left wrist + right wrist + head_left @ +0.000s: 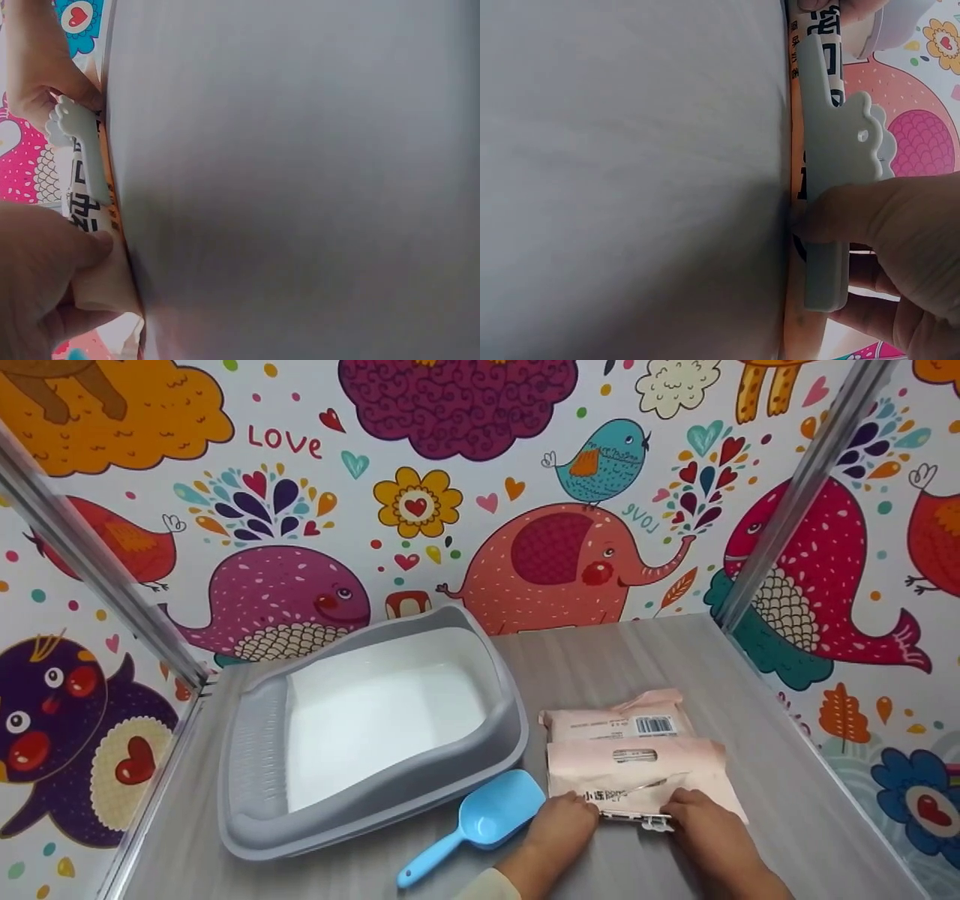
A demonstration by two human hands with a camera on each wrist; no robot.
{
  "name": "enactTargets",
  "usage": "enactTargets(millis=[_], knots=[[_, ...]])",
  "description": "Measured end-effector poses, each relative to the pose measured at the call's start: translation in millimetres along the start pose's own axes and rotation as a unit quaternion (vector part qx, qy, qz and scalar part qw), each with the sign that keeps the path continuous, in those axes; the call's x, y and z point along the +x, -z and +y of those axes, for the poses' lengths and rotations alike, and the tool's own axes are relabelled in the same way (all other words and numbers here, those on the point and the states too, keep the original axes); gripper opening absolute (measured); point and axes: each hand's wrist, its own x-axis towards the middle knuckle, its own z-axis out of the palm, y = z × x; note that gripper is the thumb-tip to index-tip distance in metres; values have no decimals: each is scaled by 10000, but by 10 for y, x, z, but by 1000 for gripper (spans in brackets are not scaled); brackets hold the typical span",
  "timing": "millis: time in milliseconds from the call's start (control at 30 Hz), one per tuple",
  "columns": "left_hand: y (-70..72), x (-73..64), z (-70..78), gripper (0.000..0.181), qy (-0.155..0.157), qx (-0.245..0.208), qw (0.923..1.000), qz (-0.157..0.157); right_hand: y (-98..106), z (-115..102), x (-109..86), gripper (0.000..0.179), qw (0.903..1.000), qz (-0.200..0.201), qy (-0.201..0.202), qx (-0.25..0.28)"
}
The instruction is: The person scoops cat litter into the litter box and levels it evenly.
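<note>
A pale pink bag (585, 769) lies on the table with a barcode and a handle slot on its upper side. My left hand (559, 830) pinches the left part of the bag's near edge, thumb against the black lettering in the left wrist view. Along that edge sits a whitish bag clip (843, 142) with scalloped tabs. My right hand (712, 834) grips the clip's bar near one end, the thumb (836, 217) on its face and fingers behind. In the left wrist view the clip (88, 161) extends between both hands.
Left of the bag stands a grey litter box (251, 757) with a white inside. A light blue scoop (495, 814) lies between the box and my left hand, its handle toward me. Patterned wall panels with metal posts (802, 487) border the wood-grain table (615, 660).
</note>
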Motion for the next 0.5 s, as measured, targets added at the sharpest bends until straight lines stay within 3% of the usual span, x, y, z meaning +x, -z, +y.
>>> enactTargets(millis=[367,500], knots=[[32,161,-57,12,688,-152,9959,-569,-33,-35,185,20,9997,-193,-169,12],[17,222,-88,14,906,-236,9944,-495,-65,-36,242,18,9999,29,-145,-21]])
